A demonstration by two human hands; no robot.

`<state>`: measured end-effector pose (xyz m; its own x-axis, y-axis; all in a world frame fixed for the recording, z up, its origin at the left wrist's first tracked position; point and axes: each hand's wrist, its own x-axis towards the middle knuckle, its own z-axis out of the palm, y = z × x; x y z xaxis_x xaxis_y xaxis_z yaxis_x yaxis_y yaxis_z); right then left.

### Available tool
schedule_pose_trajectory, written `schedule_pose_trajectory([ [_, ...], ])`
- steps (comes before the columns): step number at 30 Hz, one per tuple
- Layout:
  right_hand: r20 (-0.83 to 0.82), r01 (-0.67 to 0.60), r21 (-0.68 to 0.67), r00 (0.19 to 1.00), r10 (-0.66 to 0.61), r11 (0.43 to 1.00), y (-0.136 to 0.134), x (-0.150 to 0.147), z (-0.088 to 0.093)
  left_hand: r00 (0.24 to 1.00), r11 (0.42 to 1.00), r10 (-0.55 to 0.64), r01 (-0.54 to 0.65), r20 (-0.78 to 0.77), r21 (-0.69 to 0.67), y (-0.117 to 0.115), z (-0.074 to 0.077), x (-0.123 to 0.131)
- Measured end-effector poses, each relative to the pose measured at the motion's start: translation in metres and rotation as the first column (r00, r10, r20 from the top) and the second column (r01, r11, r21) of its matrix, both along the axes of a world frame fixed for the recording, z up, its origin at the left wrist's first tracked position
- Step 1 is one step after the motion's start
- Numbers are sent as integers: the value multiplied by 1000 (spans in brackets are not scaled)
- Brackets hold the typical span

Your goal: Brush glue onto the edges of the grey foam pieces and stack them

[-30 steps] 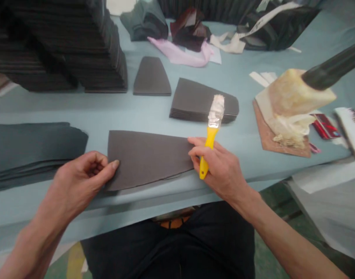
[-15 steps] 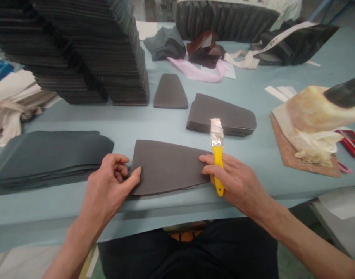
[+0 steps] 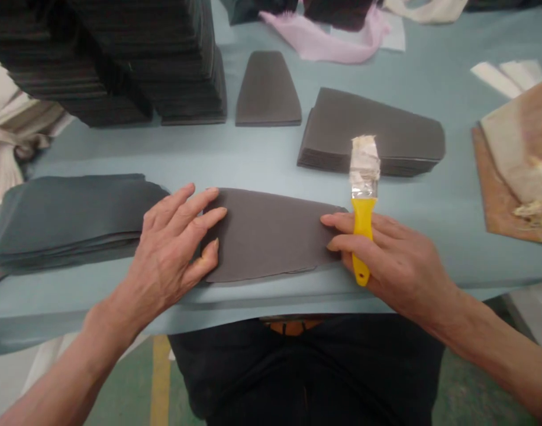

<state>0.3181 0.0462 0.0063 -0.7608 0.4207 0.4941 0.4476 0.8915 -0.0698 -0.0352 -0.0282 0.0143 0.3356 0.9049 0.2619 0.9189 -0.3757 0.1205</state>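
A dark grey tapered panel (image 3: pixel 271 236) lies flat near the table's front edge, its narrow end to the right. My left hand (image 3: pixel 177 242) is open, fingers spread and fingertips resting on the panel's wide left end. My right hand (image 3: pixel 390 260) holds a paintbrush (image 3: pixel 363 219) with a yellow handle, bristles pointing away from me and coated in whitish stuff. The thumb and forefinger of that hand also touch the panel's narrow end. Beyond the brush lies a stack of similar grey panels (image 3: pixel 377 127). A small trapezoid piece (image 3: pixel 268 89) lies to the left of that stack.
Dark green-grey sheets (image 3: pixel 71 219) are piled left of my left hand. Tall stacks of dark pieces (image 3: pixel 182 65) rise at the back left. On the right, a stained container (image 3: pixel 515 136) stands on a brown board (image 3: pixel 493 201). A pink cloth strip (image 3: pixel 324 44) lies at the back.
My left hand has opened from curled fingers and laid its fingertips on the panel's left end. The right hand still holds the brush at the narrow end. The view has tipped downward and closer.
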Motion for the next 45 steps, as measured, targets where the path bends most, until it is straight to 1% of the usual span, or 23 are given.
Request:
schedule_pose_trajectory([
  [3, 14, -1, -13, 1000, 1, 1000, 0, 2, -2, 999, 999, -35, 35, -14, -42, 0, -3, -2],
  [6, 5, 2, -24, 1000, -2, 1000, 1, 4, -4, 999, 997, -33, 34, 5, -66, -1, -8, -3],
  [9, -15, 5, -48, 1000, -6, 999, 1, 4, -5, 999, 998, -29, 32, 46, -61, 0, -13, -5],
  [14, -51, 18, -71, 998, -22, 997, 2, 2, -9, 992, 995, -56, 64, 110, -76, 0, -22, -9],
  [18, -80, 9, -49, 997, -12, 999, 4, -1, -10, 990, 997, -47, 54, 135, -51, 2, -29, -12],
  [22, -59, -30, 20, 998, 31, 999, 8, 0, -5, 994, 997, -41, 47, 104, -55, 6, -29, -11],
  [26, -27, -41, 70, 999, 42, 997, 11, 1, 6, 996, 999, -19, 23, 83, -47, 8, -27, -7],
  [28, -67, -2, 52, 998, 5, 999, 9, -5, 11, 997, 999, -9, 12, 80, -40, 8, -25, -5],
  [31, -138, 69, -34, 988, -73, 997, 3, -26, 14, 997, 1000, -5, 7, 72, -29, 8, -23, -3],
  [34, -145, 74, -91, 986, -86, 993, 0, -55, 8, 998, 1000, -5, 6, 57, -18, 8, -21, -3],
  [37, -148, 93, -153, 982, -116, 984, 1, -75, -6, 999, 1000, -3, 4, 45, -7, 8, -20, -3],
  [41, -140, 125, -238, 977, -161, 963, 4, -82, -23, 999, 1000, 4, -4, 51, -5, 7, -25, -3],
  [45, -135, 113, -285, 978, -156, 952, 4, -80, -28, 998, 1000, 2, -1, 58, -18, 6, -29, -5],
])
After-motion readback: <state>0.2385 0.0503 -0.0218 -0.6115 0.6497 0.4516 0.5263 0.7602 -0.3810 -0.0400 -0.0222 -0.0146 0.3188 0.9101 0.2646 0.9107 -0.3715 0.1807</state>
